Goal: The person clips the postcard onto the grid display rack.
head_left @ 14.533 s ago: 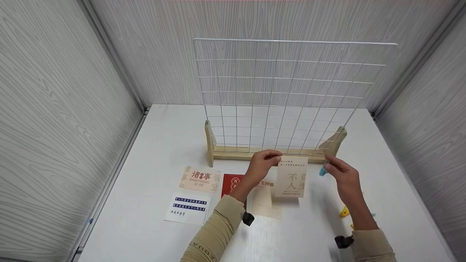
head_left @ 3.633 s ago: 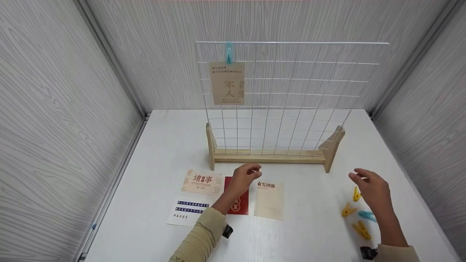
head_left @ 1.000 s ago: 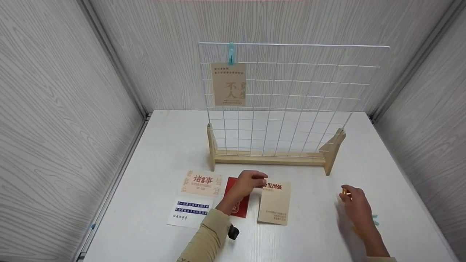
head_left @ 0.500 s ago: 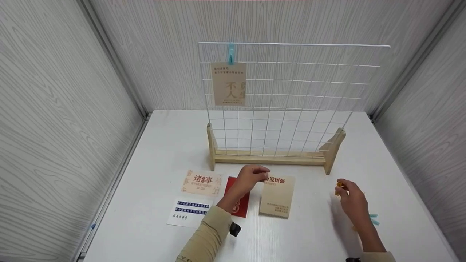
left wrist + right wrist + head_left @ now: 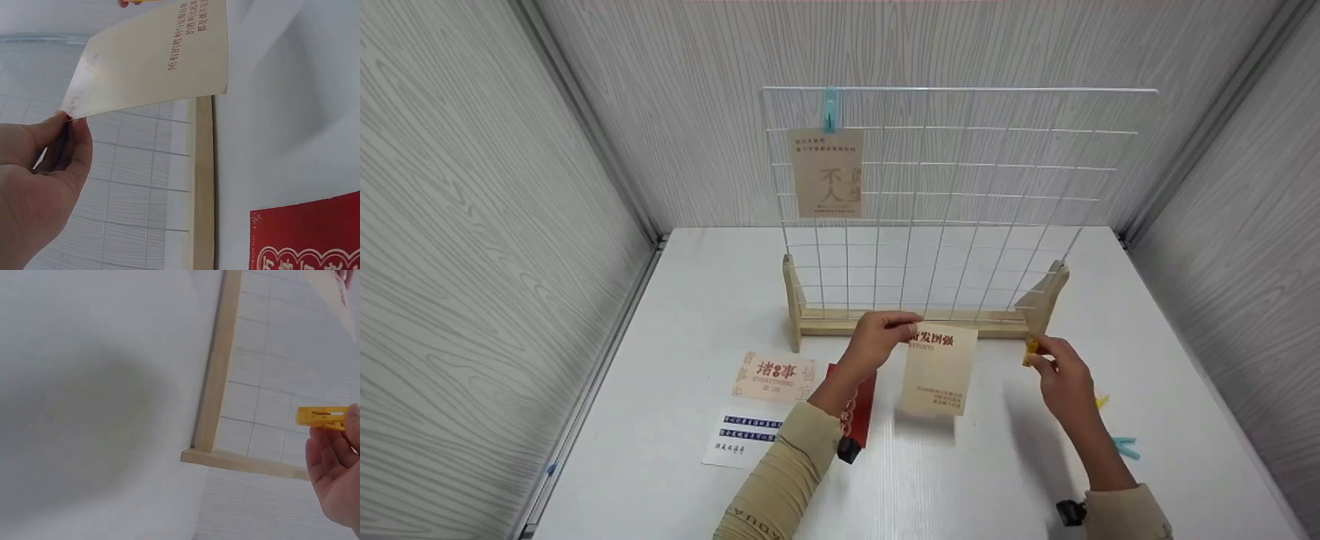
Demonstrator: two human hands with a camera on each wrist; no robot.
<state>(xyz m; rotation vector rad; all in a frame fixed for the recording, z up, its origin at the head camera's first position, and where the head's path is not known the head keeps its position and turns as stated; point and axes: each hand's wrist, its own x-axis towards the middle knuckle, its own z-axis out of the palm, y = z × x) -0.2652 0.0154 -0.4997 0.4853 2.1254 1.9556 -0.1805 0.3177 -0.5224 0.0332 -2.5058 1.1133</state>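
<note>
My left hand (image 5: 876,343) pinches a cream card (image 5: 939,371) with red lettering by its top left corner. The card hangs above the table, its shadow below it; the left wrist view shows the thumb and fingers (image 5: 81,143) at that corner. To the right, my right hand (image 5: 1065,379) holds a yellow clothespin (image 5: 320,416) between thumb and fingers, level with the stand's right foot. Behind both hands stands a white wire grid (image 5: 960,164) in a wooden base (image 5: 915,328). On its upper left a blue clothespin (image 5: 830,111) holds a beige card (image 5: 826,176).
A pink card (image 5: 774,377), a white card (image 5: 741,435) with blue strips and a red card (image 5: 309,233) lie left of centre; my left arm partly covers the red one. Right of my right forearm lie a blue clothespin (image 5: 1125,447) and a yellow clothespin (image 5: 1102,401).
Since the oldest frame, the beige card has gone up onto the grid under a blue clothespin. Lately my left hand has lifted the cream card, and my right hand has brought a yellow clothespin closer.
</note>
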